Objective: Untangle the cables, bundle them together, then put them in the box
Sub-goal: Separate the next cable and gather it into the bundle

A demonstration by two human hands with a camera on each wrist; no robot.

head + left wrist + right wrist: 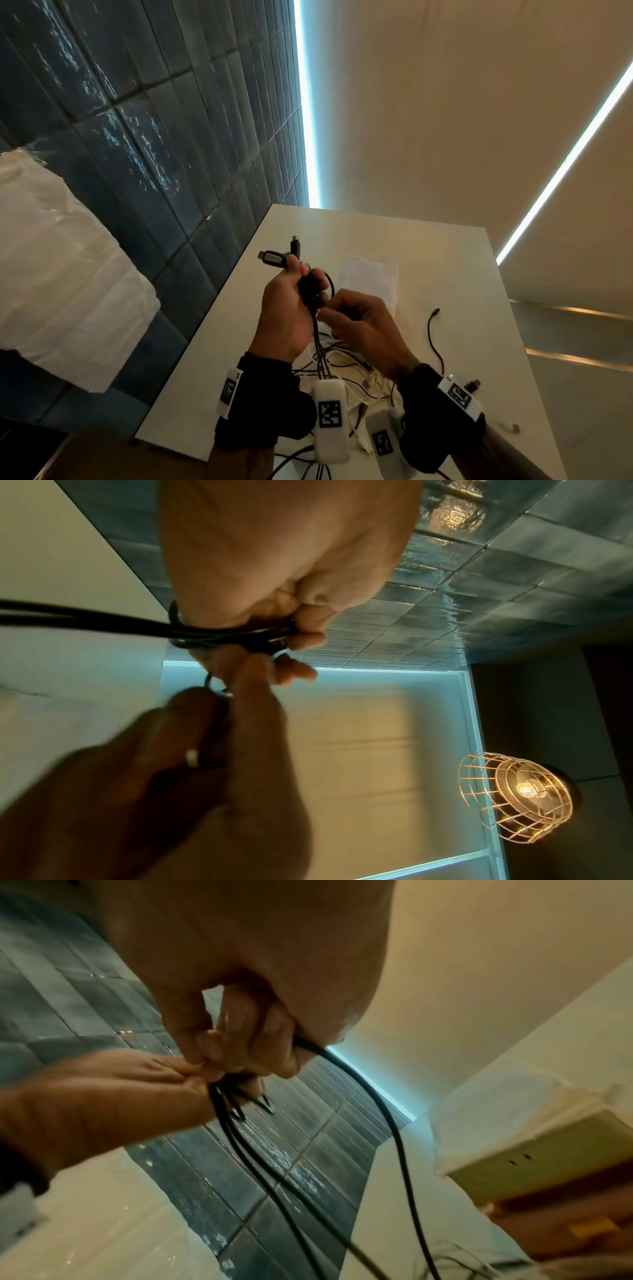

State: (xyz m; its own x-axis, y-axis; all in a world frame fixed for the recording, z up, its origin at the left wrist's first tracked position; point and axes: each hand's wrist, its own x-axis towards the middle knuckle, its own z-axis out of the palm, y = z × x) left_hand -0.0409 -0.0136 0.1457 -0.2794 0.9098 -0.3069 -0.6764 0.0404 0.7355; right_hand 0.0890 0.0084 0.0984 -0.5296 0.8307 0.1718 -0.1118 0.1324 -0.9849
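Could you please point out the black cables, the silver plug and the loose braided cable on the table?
black cables (308, 287): head view, on the gathered bunch that the left hand (284, 308) grips.
silver plug (274, 257): head view, on its pale housing above the thumb.
braided cable (432, 337): head view, on its middle stretch on the table (462, 274).

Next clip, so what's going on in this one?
A person is gathering black cables over a white table. The left hand grips a bunch of them with the plug ends sticking out above the fist, while the right hand pinches a strand right beside it. More black and white cables lie in a loose tangle on the table below the wrists. Nothing has gone into a box yet.
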